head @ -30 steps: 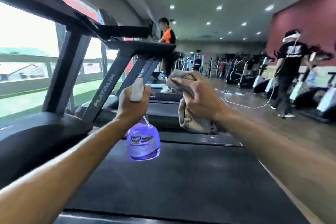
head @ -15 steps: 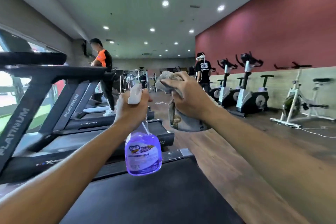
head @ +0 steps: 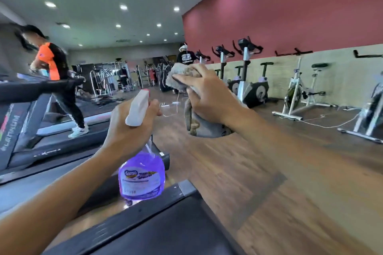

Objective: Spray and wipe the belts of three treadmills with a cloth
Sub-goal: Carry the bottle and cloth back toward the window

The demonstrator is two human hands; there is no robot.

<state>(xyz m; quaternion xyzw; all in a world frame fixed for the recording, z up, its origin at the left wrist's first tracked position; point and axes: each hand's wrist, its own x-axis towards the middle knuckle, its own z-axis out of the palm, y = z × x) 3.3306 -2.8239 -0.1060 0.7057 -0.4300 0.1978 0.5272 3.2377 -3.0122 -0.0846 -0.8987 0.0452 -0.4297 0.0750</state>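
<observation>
Above the near treadmill belt (head: 176, 232), left hand (head: 132, 128) gripping purple spray bottle (head: 142, 178), right hand (head: 209, 97) clutching bunched cloth (head: 182, 76), both raised, with walker in orange (head: 53, 62) blocking next treadmill (head: 47, 149), exercise bikes (head: 250, 83) lining right wall.

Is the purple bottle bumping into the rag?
Apart. In the head view the left hand holds the spray bottle and the right hand grips the cloth, with bare wooden floor showing between them.
</observation>
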